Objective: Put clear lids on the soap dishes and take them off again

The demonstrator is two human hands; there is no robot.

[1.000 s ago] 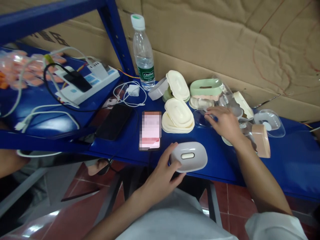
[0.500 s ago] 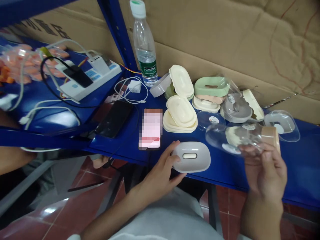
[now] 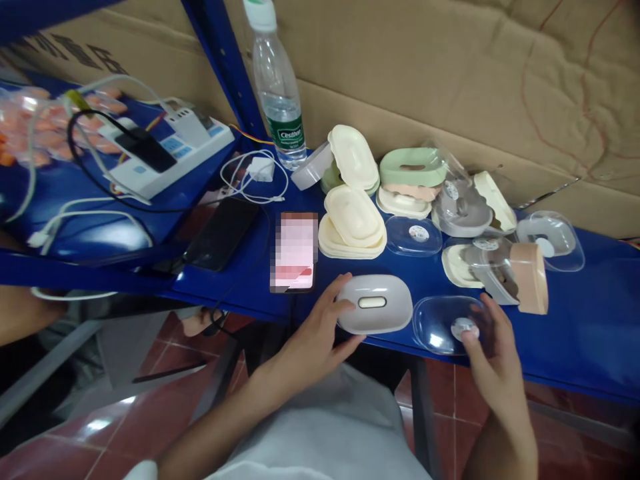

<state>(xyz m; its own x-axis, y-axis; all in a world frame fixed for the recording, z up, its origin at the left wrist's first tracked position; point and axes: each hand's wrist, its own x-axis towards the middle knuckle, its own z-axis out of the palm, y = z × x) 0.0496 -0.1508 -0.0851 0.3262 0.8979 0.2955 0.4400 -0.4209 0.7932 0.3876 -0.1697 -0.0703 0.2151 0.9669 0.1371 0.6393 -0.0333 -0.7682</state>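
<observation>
My left hand (image 3: 320,330) grips the left end of a grey oval dish (image 3: 397,312), thumb and fingers around its rim. The dish has a slot in its middle with a cream piece showing in it. Just to its right, a clear oval plastic lid (image 3: 434,327) lies at the front edge of the blue table, or very slightly above it. My right hand (image 3: 500,360) holds the lid's right end, thumb by a round white sticker (image 3: 465,329). Behind the lid are a peach dish part (image 3: 535,277) on its side and a grey part (image 3: 493,277).
Cream lids (image 3: 350,233) are stacked behind the dish, near a phone (image 3: 295,250). Farther back stand a green dish (image 3: 413,167), another clear lid (image 3: 415,237) and a water bottle (image 3: 277,93). A power strip (image 3: 165,167) with cables lies at left, beside a blue post (image 3: 220,60).
My right hand has brought the clear lid left and down, from in front of the pile to beside the grey dish. My left hand keeps its hold on the dish.
</observation>
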